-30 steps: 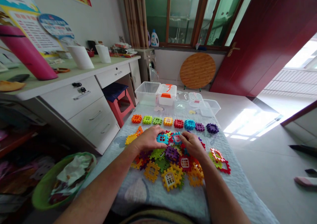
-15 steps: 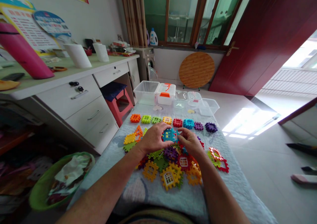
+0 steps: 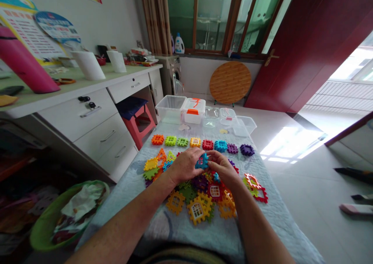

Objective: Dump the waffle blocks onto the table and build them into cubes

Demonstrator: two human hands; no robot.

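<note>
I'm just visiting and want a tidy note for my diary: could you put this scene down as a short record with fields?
Left hand: holds a blue piece
Right hand: fingertips at that piece's right side; a firm pinch is hard to confirm
Around the hands: loose pile of colorful notched pieces
Beyond the hands: row of eight blocks
Far end: clear plastic containers
Underneath: pale blue cloth

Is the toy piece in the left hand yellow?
No, the left hand is holding a blue piece, with the right hand at its edge.
</note>
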